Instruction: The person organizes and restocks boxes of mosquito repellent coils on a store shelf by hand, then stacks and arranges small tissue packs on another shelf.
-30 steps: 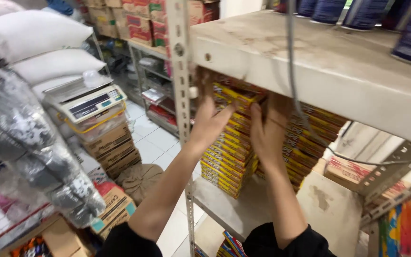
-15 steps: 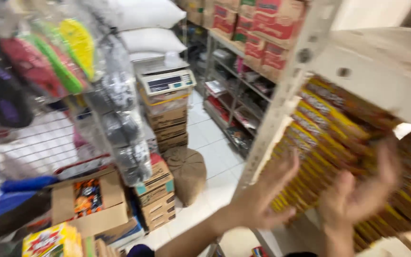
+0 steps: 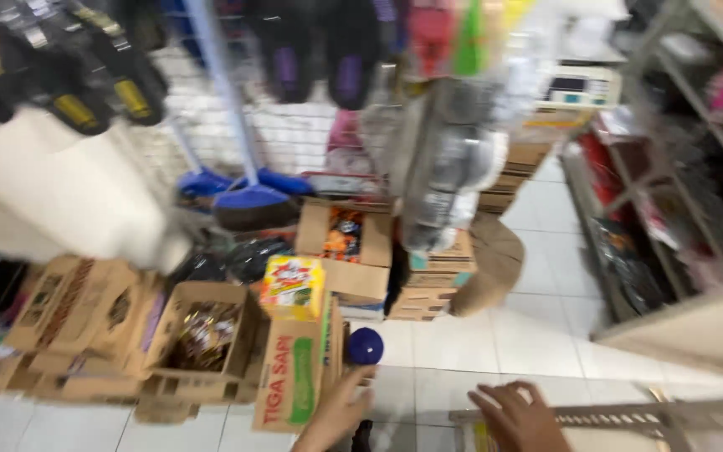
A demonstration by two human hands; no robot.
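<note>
We have turned from the shelf packets to the floor: our left hand (image 3: 340, 410) spreads open against the cardboard carton (image 3: 294, 368), our right hand (image 3: 519, 416), empty, loosely curled, nears the rack (image 3: 621, 416)

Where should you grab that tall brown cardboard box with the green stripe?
Probably by the two narrow side walls of the tall cardboard box, coming from above. It stands upright with a yellow packet on top; the left hand is beside its right edge.

boxes (image 3: 211, 335) left | shelving (image 3: 671, 201) right | hands (image 3: 428, 414) in front
</note>
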